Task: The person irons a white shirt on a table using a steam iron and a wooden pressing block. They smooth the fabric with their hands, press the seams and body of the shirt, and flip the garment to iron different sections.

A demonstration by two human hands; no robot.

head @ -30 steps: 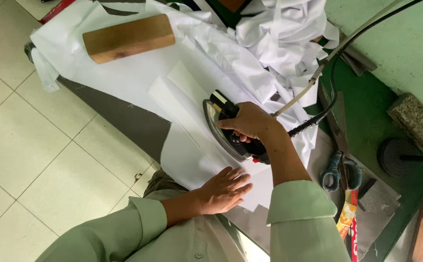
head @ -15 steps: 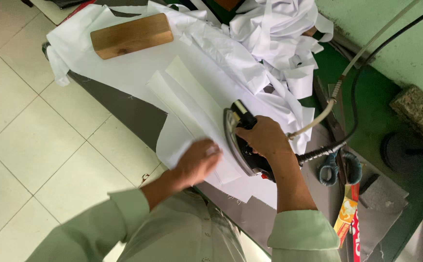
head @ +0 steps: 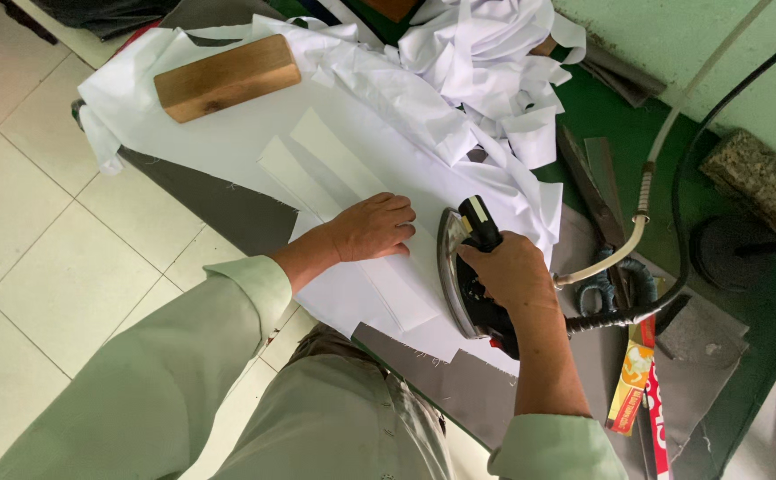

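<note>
Your right hand (head: 510, 269) is wrapped tight round the black handle of the steam iron (head: 470, 277), fingers curled shut on it. The iron sits at the right edge of the white cloth (head: 228, 138) covering the pressing table, its metal sole tipped up toward the left, facing your other hand. Your left hand (head: 372, 226) lies flat, fingers spread and together-ish, pressing down on the folded white strip (head: 343, 191) just left of the iron; it grips nothing. The strip runs from near your body away toward the far left. A hose and a black cable (head: 699, 169) leave the iron's rear, going right and far. Farther off, a wooden block (head: 226, 76) rests on the cloth at the far left. A heap of white fabric scraps (head: 486, 62) lies at the far side. Dark grey cloth (head: 228, 209) shows under the white at the near edge.
</note>
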